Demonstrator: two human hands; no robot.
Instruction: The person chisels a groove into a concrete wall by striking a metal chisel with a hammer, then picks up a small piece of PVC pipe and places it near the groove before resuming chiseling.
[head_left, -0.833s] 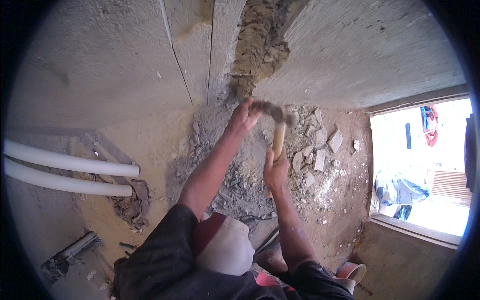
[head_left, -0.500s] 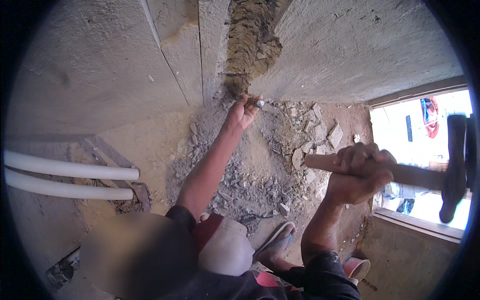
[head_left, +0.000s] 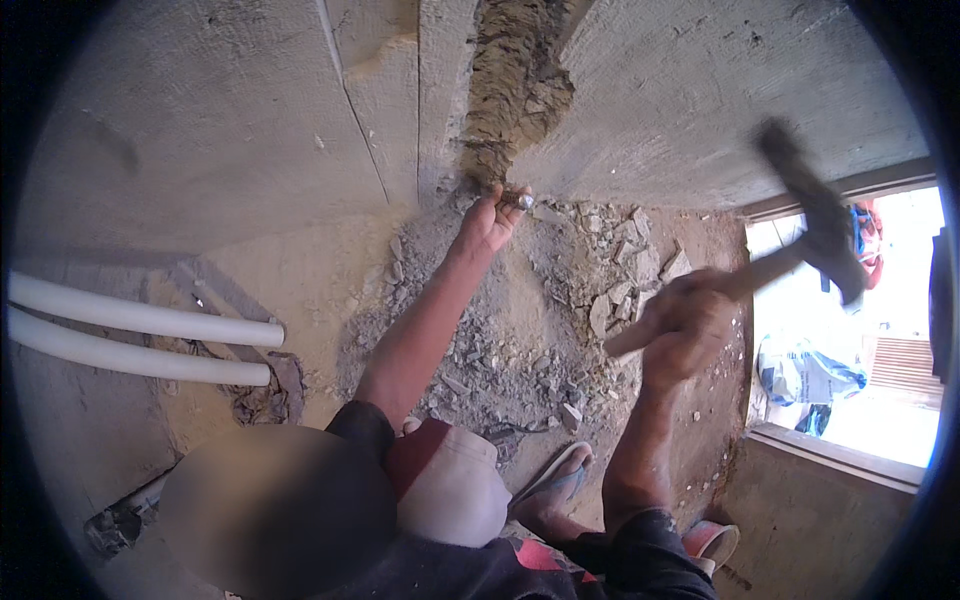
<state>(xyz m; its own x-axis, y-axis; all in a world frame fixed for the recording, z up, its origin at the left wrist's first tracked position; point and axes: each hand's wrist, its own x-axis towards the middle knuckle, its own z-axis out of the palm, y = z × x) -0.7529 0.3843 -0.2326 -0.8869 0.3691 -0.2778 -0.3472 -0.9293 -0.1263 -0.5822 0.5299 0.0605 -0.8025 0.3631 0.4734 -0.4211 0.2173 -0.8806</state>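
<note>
My left hand [head_left: 488, 224] grips a short metal chisel [head_left: 517, 199], its tip set at the bottom of a rough vertical groove [head_left: 515, 90] cut into the grey plastered wall. My right hand [head_left: 682, 326] is shut on the wooden handle of a hammer [head_left: 800, 235], raised to the right of the chisel and blurred by motion; its dark head sits high near the doorway. Both forearms come up from the lower edge.
Broken plaster and rubble [head_left: 600, 290] lie on the floor below the groove. Two white pipes [head_left: 140, 335] run along the left. A bright doorway [head_left: 860, 340] opens at right, with a raised threshold [head_left: 830, 455]. My sandalled foot [head_left: 555, 490] stands near the rubble.
The hammer was down by the chisel, then swung back to the right; now it is raised with its head higher. My left hand has kept the chisel at the groove's foot.
</note>
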